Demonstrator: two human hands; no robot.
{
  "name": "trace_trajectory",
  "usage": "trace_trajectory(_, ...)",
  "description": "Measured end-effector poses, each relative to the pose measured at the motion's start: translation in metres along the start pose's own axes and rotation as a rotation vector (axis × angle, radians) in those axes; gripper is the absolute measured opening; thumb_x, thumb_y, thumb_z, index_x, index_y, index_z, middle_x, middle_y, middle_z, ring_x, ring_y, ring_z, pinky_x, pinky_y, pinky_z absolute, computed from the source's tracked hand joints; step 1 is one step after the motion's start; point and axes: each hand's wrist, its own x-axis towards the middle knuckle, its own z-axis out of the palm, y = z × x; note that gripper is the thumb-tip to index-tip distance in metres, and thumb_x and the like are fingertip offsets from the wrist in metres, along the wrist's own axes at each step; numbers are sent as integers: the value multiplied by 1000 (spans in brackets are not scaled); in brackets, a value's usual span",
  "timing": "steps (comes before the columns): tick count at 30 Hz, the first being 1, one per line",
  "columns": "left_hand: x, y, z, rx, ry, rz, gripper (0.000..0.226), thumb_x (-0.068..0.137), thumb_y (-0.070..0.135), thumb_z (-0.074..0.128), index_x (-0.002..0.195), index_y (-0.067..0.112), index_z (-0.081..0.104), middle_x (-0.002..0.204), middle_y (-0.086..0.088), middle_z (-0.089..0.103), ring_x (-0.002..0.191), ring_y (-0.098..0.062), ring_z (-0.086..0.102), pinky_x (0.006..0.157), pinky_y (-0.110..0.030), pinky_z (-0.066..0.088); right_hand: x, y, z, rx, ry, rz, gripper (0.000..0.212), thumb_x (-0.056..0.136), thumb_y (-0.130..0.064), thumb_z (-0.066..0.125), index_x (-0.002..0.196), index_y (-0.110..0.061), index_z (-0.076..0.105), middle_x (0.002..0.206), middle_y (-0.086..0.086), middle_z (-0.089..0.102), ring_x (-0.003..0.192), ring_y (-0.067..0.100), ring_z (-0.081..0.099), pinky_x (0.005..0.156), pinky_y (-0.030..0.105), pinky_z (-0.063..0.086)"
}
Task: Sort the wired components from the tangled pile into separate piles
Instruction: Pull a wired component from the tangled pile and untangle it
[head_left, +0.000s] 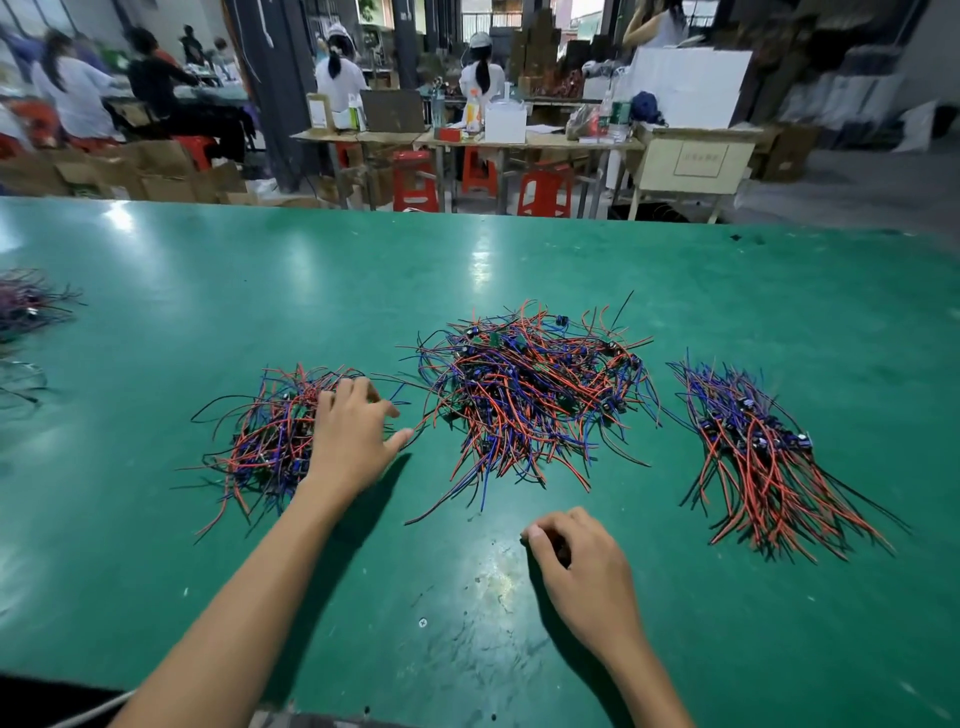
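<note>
Far-left bundle (26, 306): a blurred clump of dark and purplish wires at the left edge of the frame, cut off by it, well apart from the other piles.
Table (208, 270): a green worktop that fills the lower two thirds of the frame, with scuffed patches in the lower middle.
Left pile (265, 441): red, blue and black wires with small dark parts, lower left of centre; its right side is covered by the hand.
Left hand (353, 431): lies on the right edge of the left pile, fingers spread wide and fairly straight, thumb pointing toward the middle pile; it grips nothing that shows.
Tangled pile (530, 395): the largest heap, at frame centre, wires crossing in all directions.
Right hand (576, 566): on bare table below the tangled pile, fingers curled in tight; whether they pinch anything cannot be told.
Right pile (753, 452): wires lying mostly parallel, running toward the lower right.
Background: red stools (415, 182), cluttered benches and seated workers across the top of the frame.
</note>
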Motion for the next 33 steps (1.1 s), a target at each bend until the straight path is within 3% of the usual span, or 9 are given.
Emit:
trace_trajectory(3,-2,7,8,80,-129,-24,27,93,50,60,106,31,75,119,2,53,121,-21,39,99,-40,21,-1,0,-2,31,-4,3,16,97,-37,62,84,-30,69,83,-12,58,84,0,54,72,19,38)
trace_trajectory(7,-10,14,14,10,-77,-26,22,98,40,56,101,24,72,120,0,53,122,-23,36,104,-42,16,0,0,-3,53,-6,17,17,97,-37,61,84,-30,70,84,-13,60,85,1,55,73,20,38)
trace_trajectory(10,-13,19,11,-37,-85,20,21,101,36,50,115,25,61,123,2,56,124,-21,40,103,-40,13,1,0,-2,51,-4,20,17,97,-37,62,85,-30,71,85,-13,61,86,1,55,76,24,42)
trace_trajectory(15,-21,12,10,-117,-170,32,42,99,27,57,140,25,46,124,5,66,125,-19,52,102,-37,15,-1,0,-3,76,-7,16,16,97,-34,63,84,-31,71,86,-13,63,87,0,56,76,23,43)
trace_trajectory(19,-28,0,6,-60,-195,21,32,95,14,58,124,29,57,100,10,69,115,-16,52,91,-38,17,0,2,-2,74,-1,21,16,97,-35,63,84,-30,71,86,-13,63,86,1,56,77,25,44)
trace_trajectory(23,-22,-10,-10,168,-353,99,35,81,4,60,97,33,72,94,9,69,110,-15,46,93,-38,13,0,1,0,85,13,15,16,96,-33,64,82,-28,71,84,-13,63,84,2,57,76,24,43)
trace_trajectory(25,-10,-8,-16,173,-356,134,31,85,8,60,98,32,74,99,7,69,110,-17,49,92,-38,17,1,1,0,79,14,16,16,96,-33,64,82,-28,71,84,-13,63,84,2,57,76,24,43)
trace_trajectory(29,17,10,-11,91,-309,183,35,102,26,47,136,19,53,137,-4,58,128,-23,51,105,-39,34,1,1,0,84,10,20,16,96,-33,64,81,-28,70,85,-12,64,84,4,58,77,26,45)
trace_trajectory(33,16,13,4,62,-438,127,25,108,30,33,115,10,47,123,-13,63,107,-31,60,98,-42,43,1,2,-1,115,12,25,17,96,-31,65,80,-28,70,85,-12,65,85,4,59,77,26,46)
